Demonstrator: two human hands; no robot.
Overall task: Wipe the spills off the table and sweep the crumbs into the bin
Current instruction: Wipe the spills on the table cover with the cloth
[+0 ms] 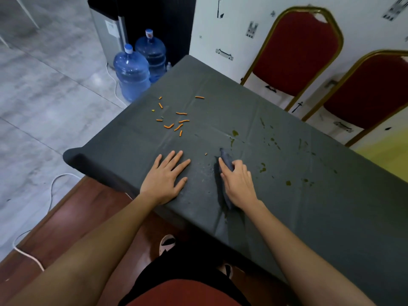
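Both hands rest on the table [309, 195]: left hand [164, 175] flat, fingers spread; right hand [237, 180] clutching a soft, limp cloth [226, 159], best gripped bunched.

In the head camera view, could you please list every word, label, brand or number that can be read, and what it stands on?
No text can be read in this view.
Water jug caps: a red mark, too blurred to read.
Grey appliance: a pale sticker, too small to read.
Wall: black decals that look like pictures, not letters.
Table cloth, cloth: no print visible.
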